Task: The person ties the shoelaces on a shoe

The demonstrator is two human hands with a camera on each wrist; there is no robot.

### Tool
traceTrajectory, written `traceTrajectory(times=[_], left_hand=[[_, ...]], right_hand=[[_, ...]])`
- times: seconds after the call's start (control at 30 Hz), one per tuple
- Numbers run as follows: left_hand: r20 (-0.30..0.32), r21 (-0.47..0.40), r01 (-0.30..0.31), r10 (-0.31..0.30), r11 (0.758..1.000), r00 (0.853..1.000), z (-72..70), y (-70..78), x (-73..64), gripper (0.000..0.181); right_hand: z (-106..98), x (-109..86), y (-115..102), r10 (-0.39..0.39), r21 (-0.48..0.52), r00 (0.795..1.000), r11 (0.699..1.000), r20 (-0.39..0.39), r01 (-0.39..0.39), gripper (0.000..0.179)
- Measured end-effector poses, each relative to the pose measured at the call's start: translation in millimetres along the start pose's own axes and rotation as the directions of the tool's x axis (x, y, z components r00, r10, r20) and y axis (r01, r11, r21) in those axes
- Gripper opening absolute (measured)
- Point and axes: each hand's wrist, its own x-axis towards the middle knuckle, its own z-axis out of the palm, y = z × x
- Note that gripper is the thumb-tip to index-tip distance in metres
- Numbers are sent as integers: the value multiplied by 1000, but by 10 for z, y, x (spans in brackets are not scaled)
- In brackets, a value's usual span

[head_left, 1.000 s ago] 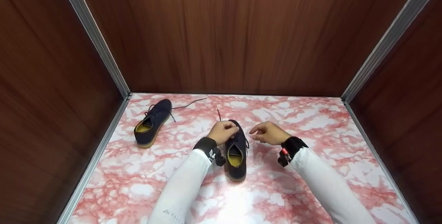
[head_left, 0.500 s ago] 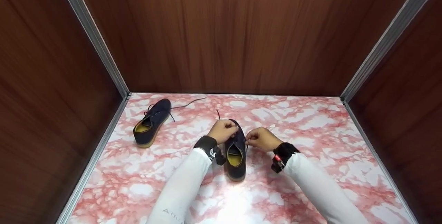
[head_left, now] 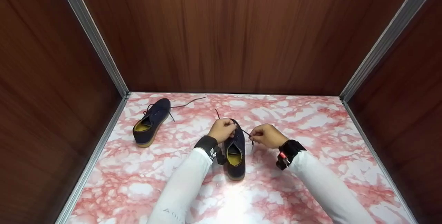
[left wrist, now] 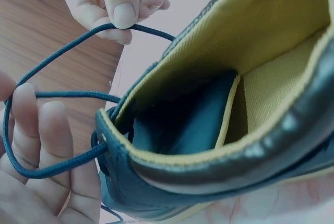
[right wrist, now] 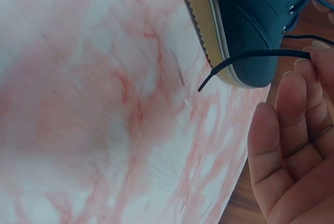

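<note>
A dark navy lace-up shoe (head_left: 236, 173) with a yellow lining stands with its toe toward the back wall. My left hand (head_left: 222, 130) lies over its front part and pinches a loop of the dark shoelace (left wrist: 68, 49) between thumb and finger. To the right of the shoe, my right hand (head_left: 271, 136) pinches the same lace, which runs taut from the left hand. A short free lace end (right wrist: 219, 67) sticks out past the right fingertips in the right wrist view. Part of the shoe's tongue and eyelets is hidden under the left hand.
The matching shoe (head_left: 152, 123) stands to the left, its laces loose and one trailing right. Another lace end (head_left: 217, 113) pokes out beyond the left hand. Brown wood-look walls (head_left: 221, 37) with metal corner rails enclose the red-and-white marbled surface (head_left: 138, 189).
My right hand first came in to the shoe's right side and took the lace, then drew it out to the right. The left hand has stayed nearly still.
</note>
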Motion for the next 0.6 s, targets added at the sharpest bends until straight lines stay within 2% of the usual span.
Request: traceTrajectory(times=[0.27, 0.47, 0.6], left_hand=[[-2, -26, 30, -30, 999, 1000, 4, -21, 13, 27], [-4, -85, 49, -49, 995, 999, -17, -45, 33, 27], [-10, -81, 41, -42, 996, 999, -40, -44, 36, 27]], right_hand=[[-43, -16, 19, -3, -8, 1000, 1000, -7, 3, 9], [-95, -37, 21, 1, -1, 1000, 1000, -25, -1, 7], [-120, -45, 20, 3, 9, 1000, 1000, -26, -2, 7]])
